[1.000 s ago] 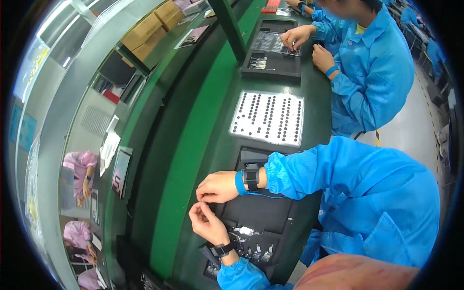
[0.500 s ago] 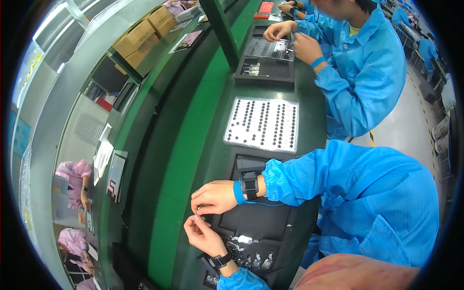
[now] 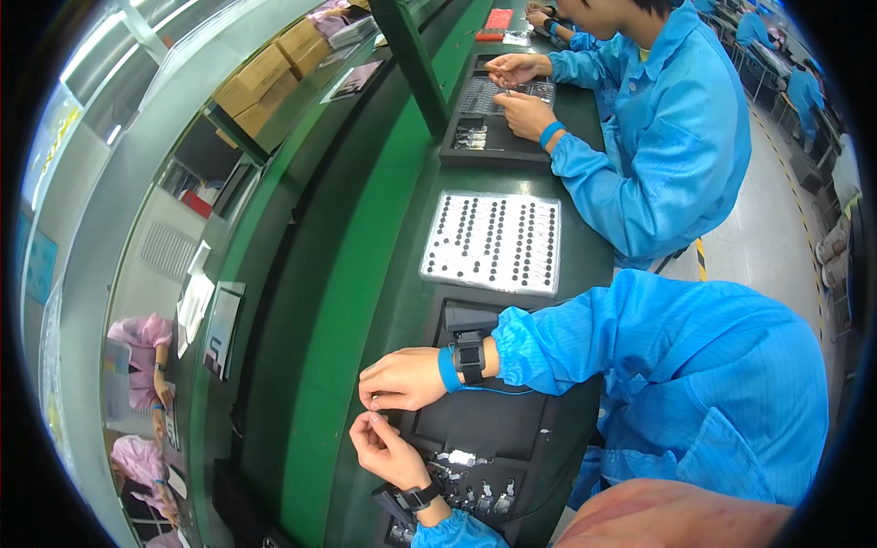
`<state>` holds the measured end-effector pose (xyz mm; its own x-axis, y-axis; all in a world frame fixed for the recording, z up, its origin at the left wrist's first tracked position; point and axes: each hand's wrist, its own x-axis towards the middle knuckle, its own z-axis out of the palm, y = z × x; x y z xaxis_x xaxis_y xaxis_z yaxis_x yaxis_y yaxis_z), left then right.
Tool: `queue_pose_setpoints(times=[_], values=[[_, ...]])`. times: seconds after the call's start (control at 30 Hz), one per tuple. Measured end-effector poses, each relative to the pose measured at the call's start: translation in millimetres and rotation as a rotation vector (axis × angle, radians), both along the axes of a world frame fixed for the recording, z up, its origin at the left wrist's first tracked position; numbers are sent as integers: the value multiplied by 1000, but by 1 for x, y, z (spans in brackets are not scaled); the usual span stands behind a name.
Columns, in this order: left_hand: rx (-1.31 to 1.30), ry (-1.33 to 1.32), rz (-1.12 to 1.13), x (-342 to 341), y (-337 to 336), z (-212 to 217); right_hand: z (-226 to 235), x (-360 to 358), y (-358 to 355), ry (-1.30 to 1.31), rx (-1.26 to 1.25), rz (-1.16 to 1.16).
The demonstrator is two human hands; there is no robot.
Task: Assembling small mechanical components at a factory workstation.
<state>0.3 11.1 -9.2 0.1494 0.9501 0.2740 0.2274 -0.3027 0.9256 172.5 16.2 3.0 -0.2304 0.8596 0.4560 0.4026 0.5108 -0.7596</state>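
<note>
My right hand (image 3: 402,379) comes in from the right, its back turned up and its thumb and fingers pinched together. Just below it my left hand (image 3: 391,449) has its thumb and forefinger pressed together. The fingertips of both hands nearly meet above the dark tray's (image 3: 484,411) left edge. Whatever lies between them is too small or too hidden to make out. Beside my left hand, several small metal parts (image 3: 484,498) lie in the tray's near compartment, with a silvery piece (image 3: 459,458) above them. A blue wrist strap (image 3: 449,368) and a black band (image 3: 470,356) circle my right wrist.
Beyond my right arm lies a white tray (image 3: 493,242) with rows of small black round pieces. A co-worker in blue (image 3: 667,137) works farther along the bench over another black tray (image 3: 498,137). A green post (image 3: 411,68) rises at the bench.
My hands stay almost in place, the fingertips shifting slightly. The co-worker has leaned left, and their hands have moved left and lower over their tray.
</note>
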Motion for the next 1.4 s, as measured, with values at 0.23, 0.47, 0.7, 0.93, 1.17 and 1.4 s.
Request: queue_pose_setpoints(times=[0.23, 0.47, 0.7, 0.93, 1.17, 1.4], values=[[38, -62, -30, 5, 4, -7, -3, 7, 2, 34, 83, 13], [55, -8, 28, 1, -1, -1, 3, 3, 0, 16, 16, 49], [73, -17, 29, -2, 3, -7, 1, 0, 2, 41, 21, 63], [100, 16, 35, -1, 3, -6, 6, 2, 1, 19, -33, 54], [77, 2, 33, 2, 0, -5, 1, 4, 1, 17, -76, 47], [110, 45, 55, -3, 2, -4, -2, 1, 3, -14, -23, 63]])
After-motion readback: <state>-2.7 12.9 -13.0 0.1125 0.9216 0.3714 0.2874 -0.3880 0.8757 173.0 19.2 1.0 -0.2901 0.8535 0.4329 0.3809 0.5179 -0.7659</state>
